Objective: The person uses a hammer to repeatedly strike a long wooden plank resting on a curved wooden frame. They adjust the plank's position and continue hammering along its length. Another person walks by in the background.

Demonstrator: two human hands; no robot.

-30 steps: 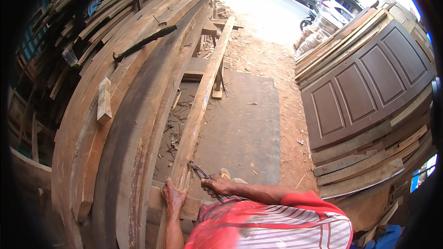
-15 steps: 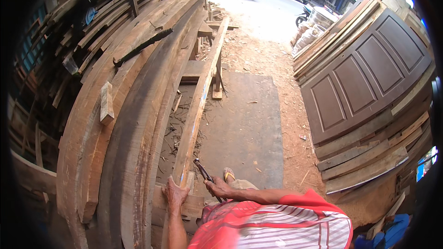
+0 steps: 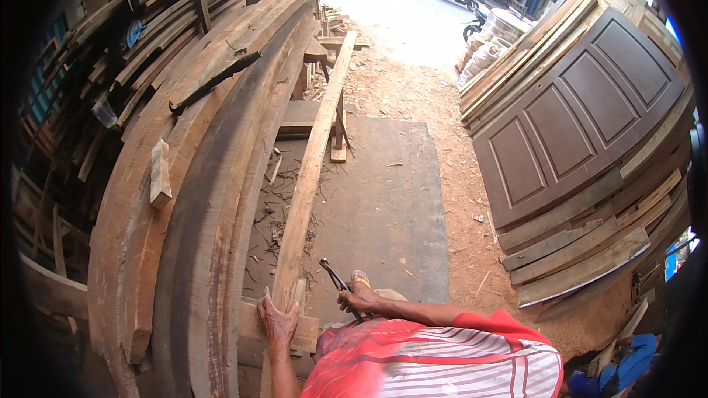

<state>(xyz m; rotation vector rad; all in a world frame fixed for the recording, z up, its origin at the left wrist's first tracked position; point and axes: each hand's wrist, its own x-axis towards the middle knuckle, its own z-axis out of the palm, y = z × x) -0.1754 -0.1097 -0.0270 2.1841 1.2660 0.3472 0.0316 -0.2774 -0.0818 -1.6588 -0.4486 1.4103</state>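
A long, narrow wooden plank (image 3: 313, 162) runs away from me, its far part resting on a low wooden support. My left hand (image 3: 279, 317) grips the plank's near end, thumb on the left side. To the right of the plank, my right hand (image 3: 359, 299) is closed around a dark metal pair of pincers (image 3: 335, 277). The head of this tool points forward and left, apart from the wood. Under the plank's near end lies a short wooden block (image 3: 306, 333).
Thick beams (image 3: 221, 162) are stacked at my left, carrying a dark curved strip (image 3: 214, 82) and a small block (image 3: 160, 173). A flat sheet (image 3: 383, 191) covers the ground. Brown panelled door (image 3: 575, 114) and boards lean at right. Another person (image 3: 627, 361) is at lower right.
The plank has turned in my left hand: the blue-marked side is out of sight and a plain face shows. My right hand and the pincers have shifted slightly right. Motorbikes moved along the road.
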